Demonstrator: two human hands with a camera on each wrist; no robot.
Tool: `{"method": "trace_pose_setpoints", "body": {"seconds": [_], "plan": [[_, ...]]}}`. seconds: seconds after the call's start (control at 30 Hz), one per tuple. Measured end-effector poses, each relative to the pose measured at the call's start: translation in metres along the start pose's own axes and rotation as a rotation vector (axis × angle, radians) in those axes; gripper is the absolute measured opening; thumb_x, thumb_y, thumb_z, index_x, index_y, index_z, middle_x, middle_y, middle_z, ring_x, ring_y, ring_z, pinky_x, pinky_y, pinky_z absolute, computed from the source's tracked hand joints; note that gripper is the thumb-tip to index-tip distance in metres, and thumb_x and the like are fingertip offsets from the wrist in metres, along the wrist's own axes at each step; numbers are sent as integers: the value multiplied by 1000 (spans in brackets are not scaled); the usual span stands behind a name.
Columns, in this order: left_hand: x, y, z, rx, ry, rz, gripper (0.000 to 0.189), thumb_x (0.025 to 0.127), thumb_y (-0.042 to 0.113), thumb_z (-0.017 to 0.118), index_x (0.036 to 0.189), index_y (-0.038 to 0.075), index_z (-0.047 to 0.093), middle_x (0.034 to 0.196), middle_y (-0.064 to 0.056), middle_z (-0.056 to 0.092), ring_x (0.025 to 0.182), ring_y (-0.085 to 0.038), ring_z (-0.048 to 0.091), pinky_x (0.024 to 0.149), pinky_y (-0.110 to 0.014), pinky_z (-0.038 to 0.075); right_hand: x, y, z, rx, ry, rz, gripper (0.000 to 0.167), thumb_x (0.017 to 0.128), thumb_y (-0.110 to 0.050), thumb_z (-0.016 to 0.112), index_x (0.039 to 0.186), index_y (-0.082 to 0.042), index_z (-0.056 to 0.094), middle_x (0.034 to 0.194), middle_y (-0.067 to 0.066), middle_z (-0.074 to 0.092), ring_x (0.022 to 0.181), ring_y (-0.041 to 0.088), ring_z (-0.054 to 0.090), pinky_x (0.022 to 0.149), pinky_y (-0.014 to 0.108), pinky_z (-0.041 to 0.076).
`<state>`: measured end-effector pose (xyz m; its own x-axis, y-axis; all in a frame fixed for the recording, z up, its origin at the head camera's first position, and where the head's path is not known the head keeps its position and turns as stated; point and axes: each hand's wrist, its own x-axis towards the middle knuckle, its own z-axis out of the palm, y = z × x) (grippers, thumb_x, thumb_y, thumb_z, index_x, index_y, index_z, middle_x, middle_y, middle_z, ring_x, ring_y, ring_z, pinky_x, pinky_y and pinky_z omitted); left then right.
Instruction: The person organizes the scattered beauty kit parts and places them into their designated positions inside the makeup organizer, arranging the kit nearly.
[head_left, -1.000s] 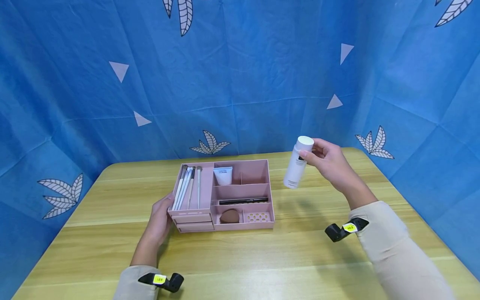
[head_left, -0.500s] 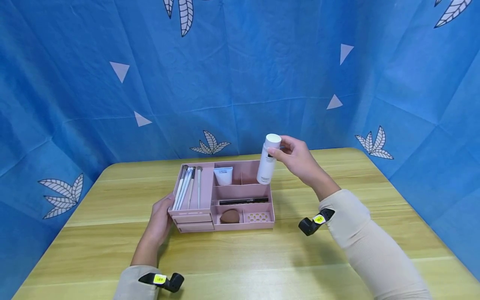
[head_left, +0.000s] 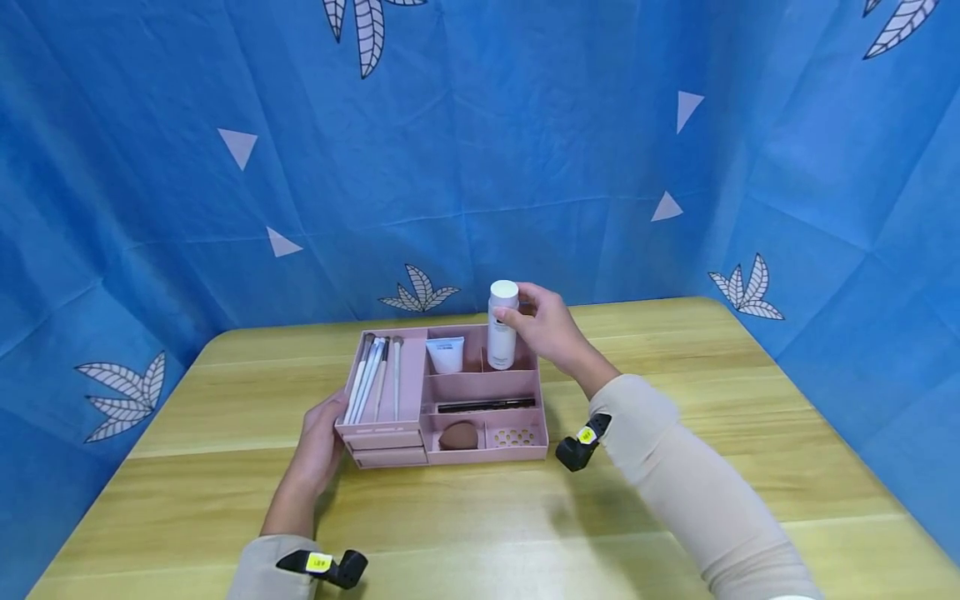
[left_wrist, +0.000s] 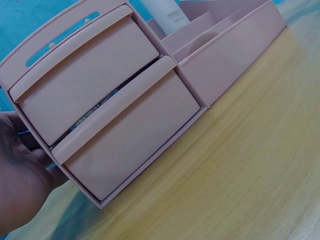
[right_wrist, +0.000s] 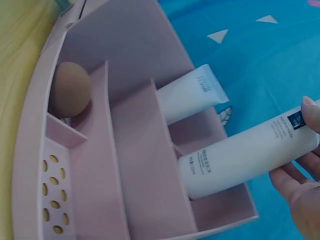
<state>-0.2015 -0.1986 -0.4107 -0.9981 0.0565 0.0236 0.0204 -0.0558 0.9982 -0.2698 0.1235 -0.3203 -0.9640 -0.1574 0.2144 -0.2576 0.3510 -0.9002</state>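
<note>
My right hand (head_left: 553, 332) grips a white lotion bottle (head_left: 500, 343) near its cap, thumb in front and fingers behind. The bottle stands nearly upright, its bottom end inside the back right compartment of a pink makeup organizer (head_left: 414, 350). In the right wrist view, the bottle's base overlaps the compartment's front wall. Beside it, a white squeeze tube (head_left: 447, 357) occupies the back left compartment. My left hand (head_left: 318, 442) touches the organizer's left side, fingers extended along the wall. In the left wrist view, both organizer drawers (left_wrist: 130, 130) are pushed in.
Several makeup brushes (head_left: 367, 379) lie on the organizer's left top. A black pen-shaped item (head_left: 486, 405) lies in the middle slot, and a brown makeup sponge (head_left: 459, 435) sits in front. The wooden table (head_left: 465, 525) meets a blue curtain (head_left: 525, 142) behind.
My right hand has carried the bottle leftward from beside the organizer, over its right edge, then lowered it into the back right compartment. My left hand has stayed in place.
</note>
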Motion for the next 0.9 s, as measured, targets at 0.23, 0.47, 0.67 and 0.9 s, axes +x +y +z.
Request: {"method": "trace_pose_setpoints", "body": {"seconds": [0.23,0.47,0.67,0.9], "plan": [[0,2,1,14,0,-15,49,102,23,29,138,-9,36,113,9,57,106,1,54,95,-15,44,0,13,13,-17,-20,37,42,92,-19,62,130,-6,52,120,13,60,108,27,59,90,42,52],[0,3,2,22,1,-29,49,102,23,28,139,-8,35,137,-19,46,106,2,54,95,-15,43,-3,24,20,9,-40,72,40,92,-17,61,129,-4,52,120,14,60,109,25,59,92,41,51],[0,2,1,11,7,-24,49,101,22,29,137,-10,37,115,5,58,105,1,55,94,-15,44,-5,30,22,8,-61,77,37,92,-15,60,127,-4,54,117,14,61,105,24,59,87,37,54],[-1,3,1,26,-3,-21,49,102,24,29,138,-9,37,126,-7,56,105,1,55,94,-15,44,-7,34,27,26,-68,79,36,91,-13,61,125,-2,55,111,16,63,98,22,60,80,34,56]]}}
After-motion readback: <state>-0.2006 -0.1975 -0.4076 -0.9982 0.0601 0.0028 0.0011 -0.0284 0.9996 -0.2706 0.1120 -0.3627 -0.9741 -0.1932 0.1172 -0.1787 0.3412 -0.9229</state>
